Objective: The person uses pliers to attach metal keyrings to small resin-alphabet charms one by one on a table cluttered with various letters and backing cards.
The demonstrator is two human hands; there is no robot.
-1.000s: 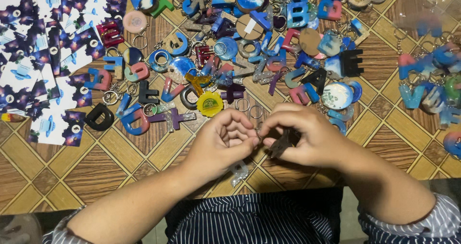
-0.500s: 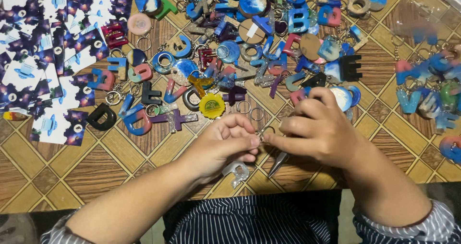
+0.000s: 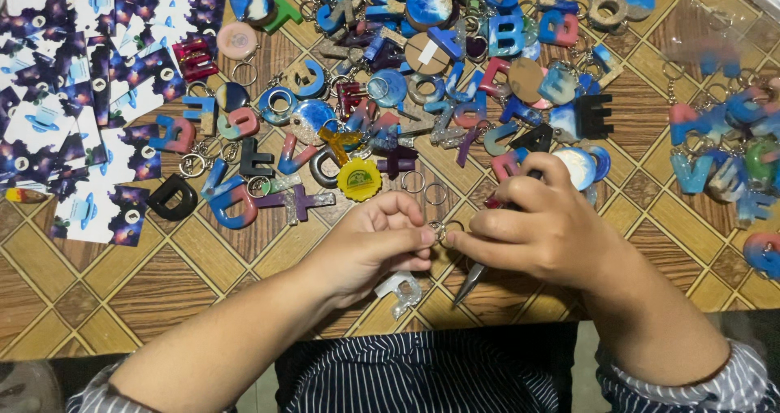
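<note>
Gripping pliers, tips pointing down-left

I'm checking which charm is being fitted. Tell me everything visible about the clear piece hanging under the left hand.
The clear charm looks like glossy, see-through resin with pale flecks, shaped like a chunky letter or numeral; which one is unclear. It dangles below the left hand, over the wooden table near its front edge. Its top is hidden behind the fingers, so its attachment cannot be seen.
</note>
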